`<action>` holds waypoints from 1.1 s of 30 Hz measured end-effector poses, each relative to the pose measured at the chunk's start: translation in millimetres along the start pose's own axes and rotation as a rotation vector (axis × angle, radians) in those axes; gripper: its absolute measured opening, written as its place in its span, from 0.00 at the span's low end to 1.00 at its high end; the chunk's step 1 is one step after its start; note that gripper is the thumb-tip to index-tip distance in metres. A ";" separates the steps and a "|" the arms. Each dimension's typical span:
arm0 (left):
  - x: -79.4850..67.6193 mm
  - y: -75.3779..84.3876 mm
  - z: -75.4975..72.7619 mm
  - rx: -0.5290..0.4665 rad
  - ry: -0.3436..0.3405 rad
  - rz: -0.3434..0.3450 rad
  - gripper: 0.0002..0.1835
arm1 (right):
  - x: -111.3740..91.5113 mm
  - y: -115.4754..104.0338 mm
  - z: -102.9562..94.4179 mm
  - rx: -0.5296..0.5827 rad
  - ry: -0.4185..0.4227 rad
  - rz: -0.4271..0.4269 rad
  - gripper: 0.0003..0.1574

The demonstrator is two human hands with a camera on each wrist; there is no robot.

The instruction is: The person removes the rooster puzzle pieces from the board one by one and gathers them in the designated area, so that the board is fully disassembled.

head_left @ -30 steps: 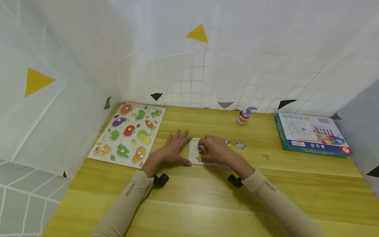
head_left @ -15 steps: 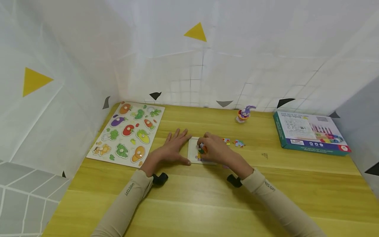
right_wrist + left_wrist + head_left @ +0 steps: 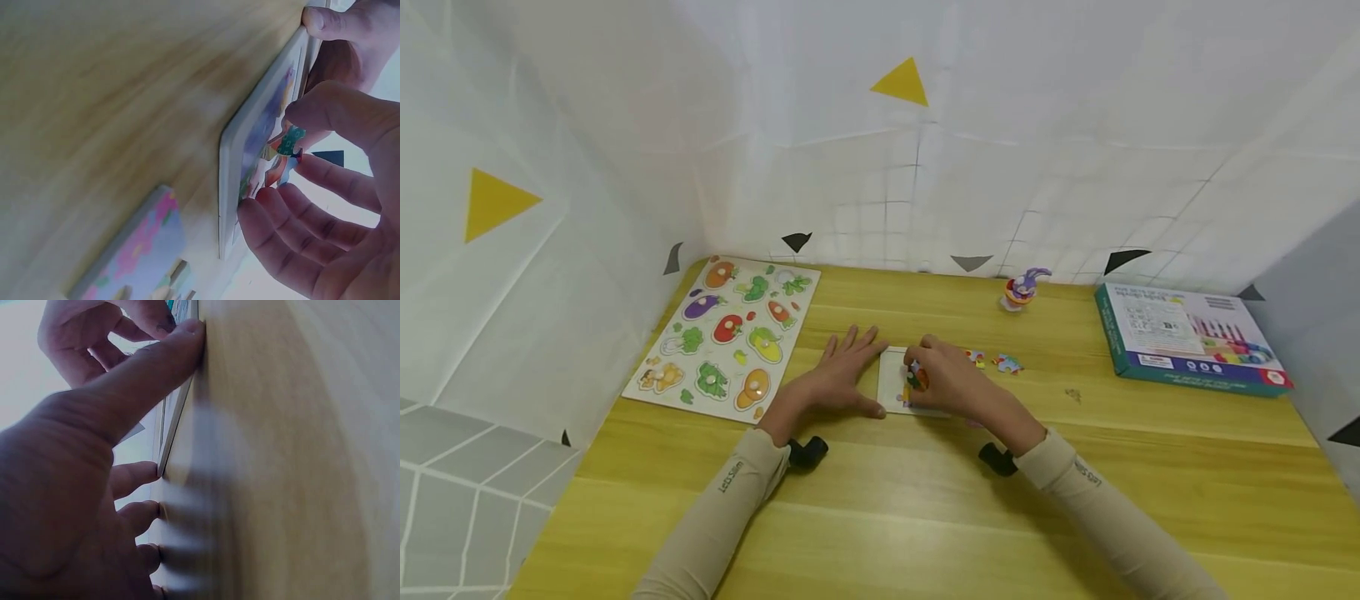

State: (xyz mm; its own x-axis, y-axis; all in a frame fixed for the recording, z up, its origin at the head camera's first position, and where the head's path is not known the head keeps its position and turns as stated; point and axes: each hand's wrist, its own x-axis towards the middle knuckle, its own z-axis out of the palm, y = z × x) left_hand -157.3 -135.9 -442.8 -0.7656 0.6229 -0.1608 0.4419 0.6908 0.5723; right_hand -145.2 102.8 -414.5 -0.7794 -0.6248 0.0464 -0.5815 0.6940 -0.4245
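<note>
A small jigsaw puzzle tray with a pale rim lies on the table, some pieces fitted at its right side. My left hand is spread palm down on its left, thumb and index fingertip touching the tray's edge. Over the tray, my right hand pinches a green and orange puzzle piece between thumb and index finger. Its other fingertips rest at the tray's rim in the right wrist view. How far the piece sits in its place is hidden by the fingers. A loose piece with pink flowers lies beside the tray.
More loose puzzle pieces lie right of the tray. A vegetable knob-puzzle board is at the left, a purple rabbit toy at the back, and a flat teal box at the right. White sheeting hangs behind the table.
The right hand's fingers have shifted slightly with the puzzle piece over the tray. My left hand stays in place at the tray's edge.
</note>
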 end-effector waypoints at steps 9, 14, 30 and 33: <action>0.4 0.2 1.2 0.008 -0.004 -0.010 0.60 | -5.7 -0.2 -7.2 0.046 -0.008 0.005 0.26; 1.1 0.0 1.4 0.005 -0.003 -0.009 0.60 | -13.6 1.1 -9.4 0.019 0.002 -0.009 0.27; 0.7 -0.1 0.8 0.017 -0.012 -0.016 0.61 | -35.7 9.6 -15.6 -0.036 0.041 -0.015 0.24; 0.6 0.1 0.4 0.019 -0.012 -0.013 0.60 | -40.9 12.7 -18.6 -0.024 0.049 0.002 0.25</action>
State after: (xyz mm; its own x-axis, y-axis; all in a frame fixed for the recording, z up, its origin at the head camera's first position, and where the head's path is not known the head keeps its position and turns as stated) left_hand -157.5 -135.3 -443.1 -0.7657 0.6183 -0.1772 0.4413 0.7054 0.5546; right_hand -125.1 143.8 -405.0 -0.7908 -0.6054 0.0900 -0.5848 0.7038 -0.4033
